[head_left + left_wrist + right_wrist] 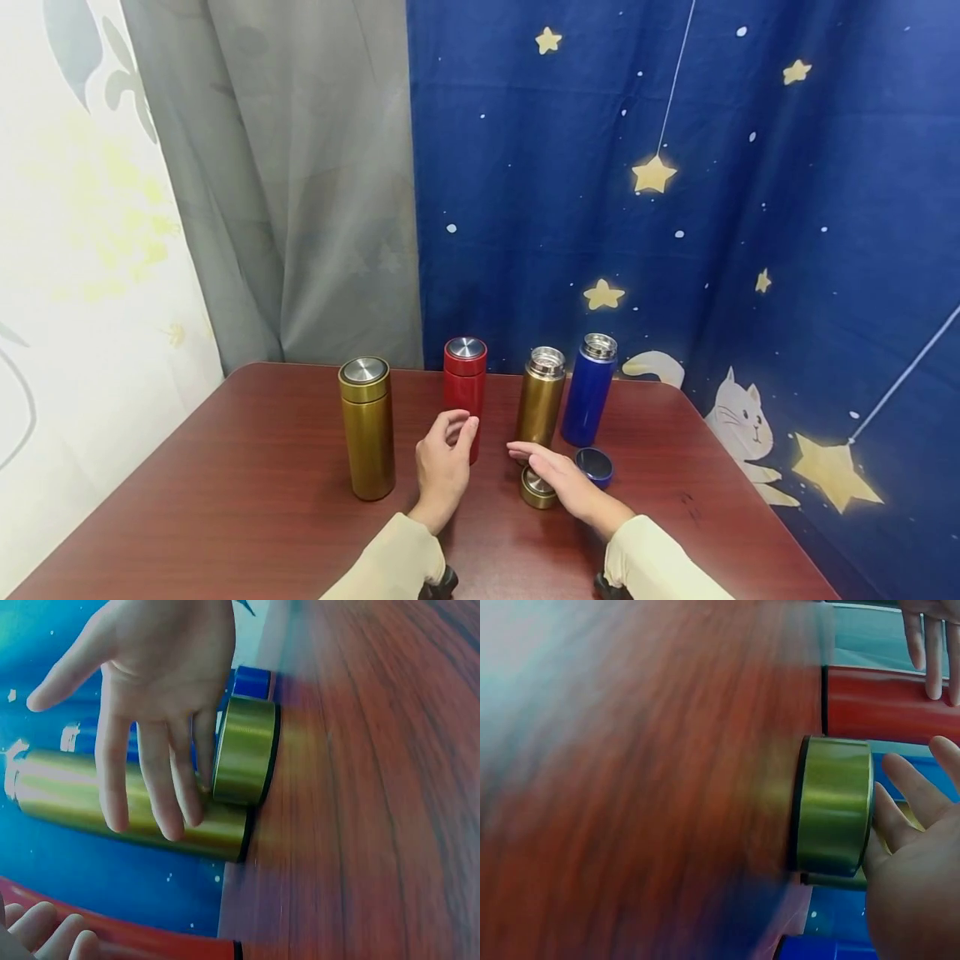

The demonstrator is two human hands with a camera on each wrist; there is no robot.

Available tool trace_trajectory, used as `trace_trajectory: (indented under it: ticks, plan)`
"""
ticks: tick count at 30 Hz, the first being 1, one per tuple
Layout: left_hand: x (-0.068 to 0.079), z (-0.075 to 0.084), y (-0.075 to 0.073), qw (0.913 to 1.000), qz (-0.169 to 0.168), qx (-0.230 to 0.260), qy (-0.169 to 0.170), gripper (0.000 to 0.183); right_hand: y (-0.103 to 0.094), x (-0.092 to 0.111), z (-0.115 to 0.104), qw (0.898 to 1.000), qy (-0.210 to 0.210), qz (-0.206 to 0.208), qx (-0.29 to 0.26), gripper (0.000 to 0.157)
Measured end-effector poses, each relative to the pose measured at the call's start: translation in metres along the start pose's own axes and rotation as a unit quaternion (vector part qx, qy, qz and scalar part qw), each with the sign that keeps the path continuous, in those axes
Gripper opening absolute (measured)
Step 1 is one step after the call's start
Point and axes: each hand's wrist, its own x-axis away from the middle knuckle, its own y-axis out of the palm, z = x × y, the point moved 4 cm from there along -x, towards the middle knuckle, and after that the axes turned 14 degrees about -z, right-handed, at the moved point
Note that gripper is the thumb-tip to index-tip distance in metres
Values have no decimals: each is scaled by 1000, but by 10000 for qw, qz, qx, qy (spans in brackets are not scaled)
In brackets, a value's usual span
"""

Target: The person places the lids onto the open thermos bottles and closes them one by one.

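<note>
My left hand (442, 467) is held in front of the red thermos (465, 387), its fingers loosely bent with nothing between them. The red thermos stands upright with its steel-topped lid on. Over the loose gold lid (537, 493) hovers my right hand (566, 483), fingers extended and palm turned toward the left; it grips nothing. In the right wrist view the fingers of that hand (922, 855) are spread beside the gold lid (834, 806); whether they touch it I cannot tell. Behind the lid stands an uncapped gold thermos (542, 396) with a bare steel mouth.
An uncapped blue thermos (590, 396) stands at the back right, its blue lid (594, 464) lying in front of it. To the left is a capped gold thermos (367, 433). All are on a reddish-brown table (262, 500), with curtains (525, 167) behind its far edge.
</note>
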Motion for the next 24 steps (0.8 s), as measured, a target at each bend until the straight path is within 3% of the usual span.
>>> trace_trajectory:
  ticks: [6, 11, 14, 19, 21, 24]
  plan:
    - [-5, 7, 14, 9993, -185, 178, 256, 21, -1, 6, 4, 9999, 83, 64, -93, 39]
    - [-13, 11, 27, 9957, -766, 516, 116, 29, -1, 6, 21, 9999, 103, 124, -55, 39]
    - [-17, 12, 33, 9911, -1112, 728, 65, 36, 0, 5, 36, 9996, 111, 208, 146, 38]
    - [-20, 32, 34, 9801, -1613, 1159, -7, 43, -2, 6, 43, 9952, 165, 372, 893, 34]
    - [-23, 32, 38, 9749, -1789, 1325, -78, 47, -3, 7, 45, 9923, 160, 421, 1157, 35]
    - [-29, 17, 48, 9708, -2002, 1315, -133, 54, -4, 8, 51, 9906, 236, 388, 1288, 40]
